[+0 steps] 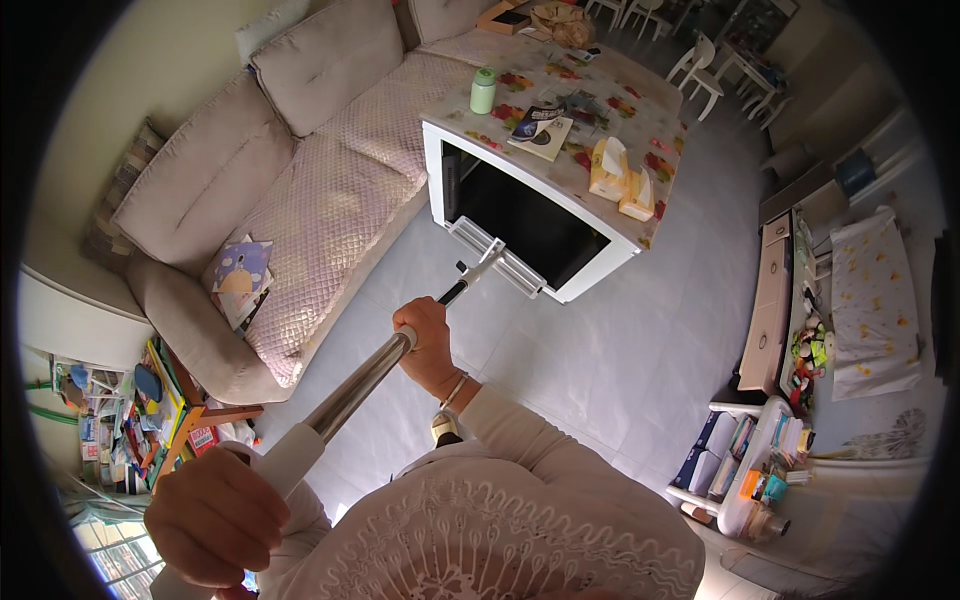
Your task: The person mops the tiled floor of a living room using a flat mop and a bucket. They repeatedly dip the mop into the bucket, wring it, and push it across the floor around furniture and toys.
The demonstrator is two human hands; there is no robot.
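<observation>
The mop (358,382) is held aslant before the flower-patterned surface (450,112), its pale, flat head (500,258) in front of the dark panel (525,225) below the top. It is gripped by the closed fingers of both hands: the left hand (218,515) is wrapped around the thick pale end, farther from the surface, the right hand (425,345) around the metal pole, nearer to it. Floor cleaning along the surface's base appears to be in hand; whether the floor (560,360) is touched cannot be told. For the next stroke, a firm two-handed grip and a low, level head seem called for.
</observation>
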